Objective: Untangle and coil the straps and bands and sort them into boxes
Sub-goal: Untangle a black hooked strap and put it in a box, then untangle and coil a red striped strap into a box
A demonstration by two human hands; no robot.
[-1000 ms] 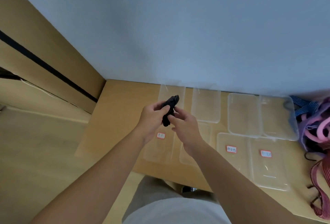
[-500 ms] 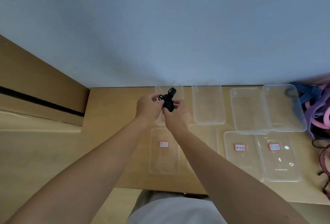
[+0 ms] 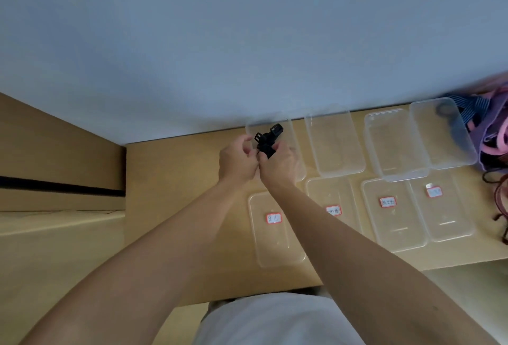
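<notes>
Above the far-left box [image 3: 286, 135], near the wall [image 3: 247, 42] and table [image 3: 178, 179] edge, left hand [image 3: 237, 161] and right hand [image 3: 279, 164] pinch a bunched black strap [image 3: 266, 142] between curled fingers.

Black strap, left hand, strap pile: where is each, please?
black strap [image 3: 266, 146], head view, its bunched middle
left hand [image 3: 237, 163], head view, back of the hand
strap pile [image 3: 492, 131], head view, purple band

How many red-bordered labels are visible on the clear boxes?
4, all in the front row: far-left label, second label partly behind the right arm, third label, far-right label. Back-row boxes show none; one is partly hidden.
</notes>
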